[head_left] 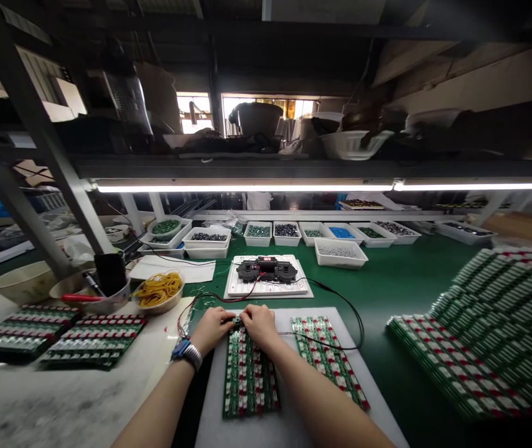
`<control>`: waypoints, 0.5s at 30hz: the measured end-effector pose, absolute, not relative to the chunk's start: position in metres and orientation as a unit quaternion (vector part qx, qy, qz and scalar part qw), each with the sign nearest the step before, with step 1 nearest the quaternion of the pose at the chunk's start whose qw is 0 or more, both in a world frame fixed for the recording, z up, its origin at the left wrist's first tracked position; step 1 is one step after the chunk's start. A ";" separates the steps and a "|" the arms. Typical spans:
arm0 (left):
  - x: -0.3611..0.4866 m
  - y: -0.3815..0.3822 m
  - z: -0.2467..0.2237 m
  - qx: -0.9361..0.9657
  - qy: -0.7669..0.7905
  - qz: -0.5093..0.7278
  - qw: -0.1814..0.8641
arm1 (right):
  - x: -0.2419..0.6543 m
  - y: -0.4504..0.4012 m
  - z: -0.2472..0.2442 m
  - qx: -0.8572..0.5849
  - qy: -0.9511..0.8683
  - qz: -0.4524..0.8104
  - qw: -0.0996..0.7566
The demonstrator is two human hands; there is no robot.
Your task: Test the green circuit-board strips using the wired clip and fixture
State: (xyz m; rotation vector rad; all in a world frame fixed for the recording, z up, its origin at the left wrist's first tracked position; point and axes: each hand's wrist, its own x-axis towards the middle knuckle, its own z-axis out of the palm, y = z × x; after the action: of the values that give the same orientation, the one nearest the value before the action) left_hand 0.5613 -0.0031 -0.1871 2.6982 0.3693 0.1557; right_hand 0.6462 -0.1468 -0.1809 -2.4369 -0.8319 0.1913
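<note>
A green circuit board panel with rows of white and red parts lies lengthwise on a white board. Both of my hands meet at its far end. The fingers of my left hand, with a watch on the wrist, are pinched at the far left corner. My right hand is closed beside it, fingertips at the same edge. What the fingertips hold is too small to make out. A second circuit board panel lies to the right, with a thin black wire crossing it towards my right hand.
Beyond my hands, a black device with red and black leads rests on a white tray. Panel stacks rise at right; more panels lie left. A bowl of yellow rubber bands and several part trays stand farther back.
</note>
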 end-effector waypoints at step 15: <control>0.567 0.003 -0.188 0.970 0.115 0.023 0.211 | 0.645 -0.141 -0.183 -0.915 -0.301 0.067 0.259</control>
State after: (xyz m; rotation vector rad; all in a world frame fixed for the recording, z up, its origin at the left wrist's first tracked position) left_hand 0.5671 0.0028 -0.1876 2.6962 0.3199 0.0644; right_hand 0.6450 -0.1409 -0.1832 -2.4801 -0.8144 0.1826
